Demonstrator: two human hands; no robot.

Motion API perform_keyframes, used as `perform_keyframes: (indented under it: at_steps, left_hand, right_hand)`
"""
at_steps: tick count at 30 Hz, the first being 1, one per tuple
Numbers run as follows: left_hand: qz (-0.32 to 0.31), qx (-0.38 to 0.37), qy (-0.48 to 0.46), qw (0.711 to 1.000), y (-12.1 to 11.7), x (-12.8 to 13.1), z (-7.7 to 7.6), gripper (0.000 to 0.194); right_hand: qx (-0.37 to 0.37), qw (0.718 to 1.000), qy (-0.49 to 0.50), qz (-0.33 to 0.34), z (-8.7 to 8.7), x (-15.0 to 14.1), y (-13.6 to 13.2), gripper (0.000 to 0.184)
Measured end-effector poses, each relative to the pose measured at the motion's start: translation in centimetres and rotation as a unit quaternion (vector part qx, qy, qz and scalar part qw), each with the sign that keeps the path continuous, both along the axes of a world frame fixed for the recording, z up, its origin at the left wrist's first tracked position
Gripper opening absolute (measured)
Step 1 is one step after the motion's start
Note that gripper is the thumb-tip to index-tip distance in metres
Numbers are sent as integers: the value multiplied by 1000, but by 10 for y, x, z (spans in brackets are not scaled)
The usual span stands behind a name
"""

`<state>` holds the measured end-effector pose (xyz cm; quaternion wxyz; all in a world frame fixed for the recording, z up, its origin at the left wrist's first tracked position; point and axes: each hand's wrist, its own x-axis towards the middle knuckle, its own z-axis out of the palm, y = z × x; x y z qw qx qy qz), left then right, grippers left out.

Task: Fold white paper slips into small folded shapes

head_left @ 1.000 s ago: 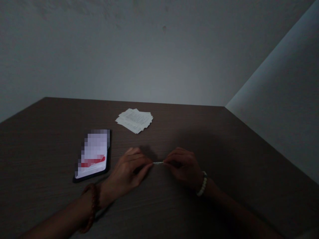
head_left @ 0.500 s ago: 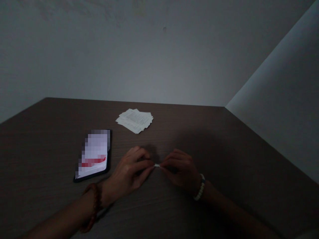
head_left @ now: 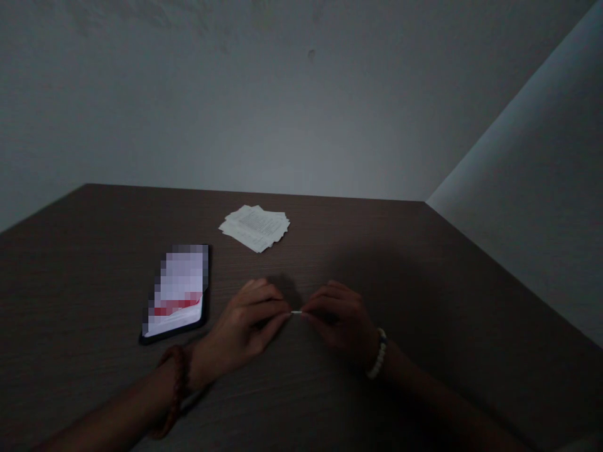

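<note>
A thin, narrow white strip (head_left: pixel 296 312), which looks like rolled or folded paper, spans the small gap between my two hands. My left hand (head_left: pixel 249 317) pinches its left end between thumb and forefinger. At the other end, my right hand (head_left: pixel 342 317) grips it the same way. Most of the strip is hidden by the fingertips. Both hands are low over the dark brown table (head_left: pixel 282 402), with a brown bead bracelet on the left wrist and a pale one on the right.
To the left of my left hand lies a phone (head_left: pixel 179 282) with a lit, blurred screen. Farther back is a loose pile of printed paper slips (head_left: pixel 257 227). Walls (head_left: pixel 301 125) border the table behind and on the right.
My hands have come closer together, shortening the visible part of the white strip. Both still pinch its ends. The phone and paper pile have stayed put.
</note>
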<state>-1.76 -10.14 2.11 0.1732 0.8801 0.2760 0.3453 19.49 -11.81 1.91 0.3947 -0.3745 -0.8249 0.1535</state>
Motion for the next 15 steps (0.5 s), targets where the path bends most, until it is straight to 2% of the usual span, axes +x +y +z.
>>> perform_keyframes:
  at_steps: [8, 11, 15]
  left_hand:
    - [39, -74, -1, 997, 5, 0, -2, 12]
    - [50, -77, 32, 995, 6, 2, -3, 14]
    - [35, -36, 78, 996, 7, 3, -7, 17]
  right_hand:
    - [-111, 989, 39, -95, -5, -2, 1, 3]
    - [-113, 988, 35, -98, -9, -3, 2, 5]
    - [-83, 993, -31, -84, -12, -4, 5, 6]
